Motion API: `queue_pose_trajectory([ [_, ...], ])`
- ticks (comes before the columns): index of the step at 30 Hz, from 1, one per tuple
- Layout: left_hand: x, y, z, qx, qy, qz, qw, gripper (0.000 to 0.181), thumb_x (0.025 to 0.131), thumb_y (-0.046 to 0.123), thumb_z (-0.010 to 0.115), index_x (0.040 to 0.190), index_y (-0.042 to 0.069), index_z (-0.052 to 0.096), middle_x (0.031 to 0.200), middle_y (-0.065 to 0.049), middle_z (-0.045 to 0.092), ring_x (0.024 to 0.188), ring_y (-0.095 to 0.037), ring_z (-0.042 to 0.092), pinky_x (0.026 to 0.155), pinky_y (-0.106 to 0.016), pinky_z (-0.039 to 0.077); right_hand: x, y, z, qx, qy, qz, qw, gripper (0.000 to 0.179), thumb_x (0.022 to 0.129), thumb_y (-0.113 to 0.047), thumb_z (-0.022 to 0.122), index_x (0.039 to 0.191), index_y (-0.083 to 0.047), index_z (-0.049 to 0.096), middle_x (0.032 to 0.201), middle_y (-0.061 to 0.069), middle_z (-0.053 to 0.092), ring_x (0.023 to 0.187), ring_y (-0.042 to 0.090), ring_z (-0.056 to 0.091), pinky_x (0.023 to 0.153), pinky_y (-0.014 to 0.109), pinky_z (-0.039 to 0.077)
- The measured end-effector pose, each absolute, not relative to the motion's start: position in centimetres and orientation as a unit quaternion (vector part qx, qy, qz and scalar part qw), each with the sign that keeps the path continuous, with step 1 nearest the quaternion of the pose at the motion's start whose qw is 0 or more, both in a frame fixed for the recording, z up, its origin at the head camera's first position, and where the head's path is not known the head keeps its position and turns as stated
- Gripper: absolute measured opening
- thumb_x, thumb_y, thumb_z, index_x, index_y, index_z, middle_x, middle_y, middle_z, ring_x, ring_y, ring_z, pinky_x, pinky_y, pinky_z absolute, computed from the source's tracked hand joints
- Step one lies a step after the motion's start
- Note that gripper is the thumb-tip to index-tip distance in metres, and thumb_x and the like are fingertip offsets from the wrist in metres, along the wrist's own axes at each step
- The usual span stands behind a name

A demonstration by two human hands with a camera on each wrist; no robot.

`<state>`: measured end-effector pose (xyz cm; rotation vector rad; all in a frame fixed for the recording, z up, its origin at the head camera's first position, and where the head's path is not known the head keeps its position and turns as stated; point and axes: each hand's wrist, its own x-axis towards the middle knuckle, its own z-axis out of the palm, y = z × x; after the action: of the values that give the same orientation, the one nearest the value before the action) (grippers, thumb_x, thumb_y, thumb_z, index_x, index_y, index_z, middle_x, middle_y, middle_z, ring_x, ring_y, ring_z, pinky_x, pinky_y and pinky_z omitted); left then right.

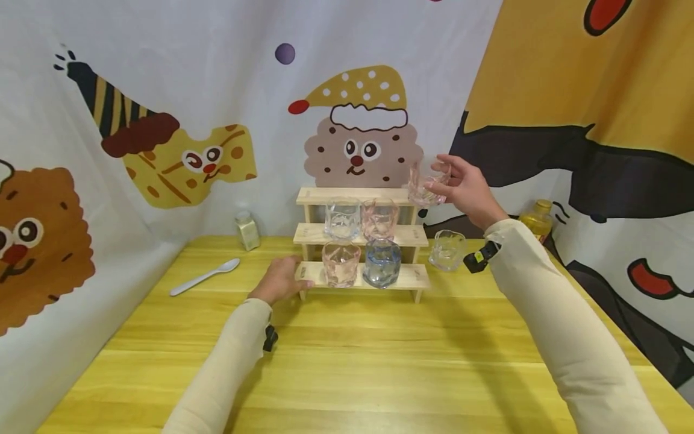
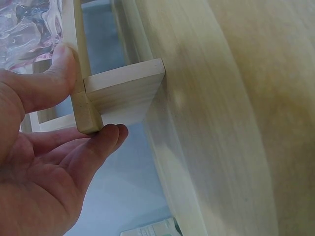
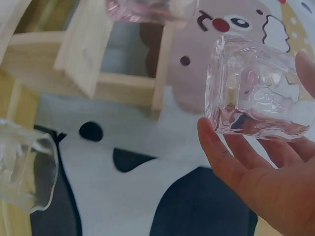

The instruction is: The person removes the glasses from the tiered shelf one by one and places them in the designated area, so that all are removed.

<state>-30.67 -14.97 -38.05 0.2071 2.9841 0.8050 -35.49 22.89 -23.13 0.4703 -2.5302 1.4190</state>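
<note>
Right hand (image 1: 468,190): fingers around a pink glass (image 1: 420,185), held up near the top right end of the wooden rack (image 1: 415,276). Left hand (image 1: 278,280): fingers pinch bottom step's left end. Four glasses (image 1: 340,266) on rack; clear glass (image 1: 447,251) on counter (image 1: 379,361), right.

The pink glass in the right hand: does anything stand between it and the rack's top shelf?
Nothing visible stands between the pink glass and the top shelf; the four shelved glasses sit lower.

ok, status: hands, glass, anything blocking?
Left hand grips wooden rack, low left. Right hand holds pinkish glass near rack top. Clear glass right of rack, apparently not blocking.
</note>
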Motion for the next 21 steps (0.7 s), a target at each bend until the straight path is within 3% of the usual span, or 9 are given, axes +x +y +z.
queue_pose_trajectory([
  [4, -30.7, -15.1, -38.1, 0.068, 0.962, 0.262, 0.025, 0.071, 0.09, 0.028, 0.076, 0.145, -0.007, 0.046, 0.144, -0.028, 0.054, 0.135, -0.046, 0.051, 0.111, -0.055, 0.046, -35.3, 24.0, -24.0, 0.158, -0.854, 0.485, 0.107, 0.073, 0.095, -0.029, 0.07, 0.157, -0.015, 0.034, 0.154, 0.015, 0.047, 0.087, 0.001, 0.06, 0.071, 0.022, 0.057],
  [10, -30.7, -15.1, -38.0, 0.067, 0.963, 0.26, 0.015, 0.069, 0.09, 0.027, 0.076, 0.144, -0.006, 0.048, 0.142, -0.029, 0.056, 0.133, -0.046, 0.052, 0.112, -0.055, 0.046, -35.5, 25.6, -24.9, 0.137, -0.865, 0.469, 0.11, 0.078, 0.095, -0.033, 0.07, 0.159, -0.015, 0.029, 0.156, 0.015, 0.046, 0.094, -0.002, 0.06, 0.072, 0.021, 0.055],
  [17, -30.7, -15.0, -37.9, 0.066, 0.963, 0.259, 0.02, 0.071, 0.09, 0.028, 0.076, 0.145, -0.006, 0.047, 0.144, -0.028, 0.055, 0.134, -0.046, 0.051, 0.111, -0.055, 0.046, -35.4, 27.5, -26.2, 0.101, -0.871, 0.471, 0.094, 0.08, 0.097, -0.035, 0.067, 0.161, -0.018, 0.023, 0.161, 0.009, 0.04, 0.131, 0.024, 0.054, 0.082, 0.017, 0.052],
  [21, -30.7, -15.0, -38.0, 0.064, 0.964, 0.258, 0.023, 0.071, 0.09, 0.028, 0.076, 0.146, -0.006, 0.046, 0.144, -0.028, 0.054, 0.134, -0.045, 0.051, 0.112, -0.055, 0.046, -35.3, 28.7, -27.2, 0.094, -0.874, 0.466, 0.099, 0.082, 0.096, -0.037, 0.067, 0.161, -0.016, 0.022, 0.162, 0.011, 0.039, 0.137, 0.032, 0.05, 0.078, 0.015, 0.051],
])
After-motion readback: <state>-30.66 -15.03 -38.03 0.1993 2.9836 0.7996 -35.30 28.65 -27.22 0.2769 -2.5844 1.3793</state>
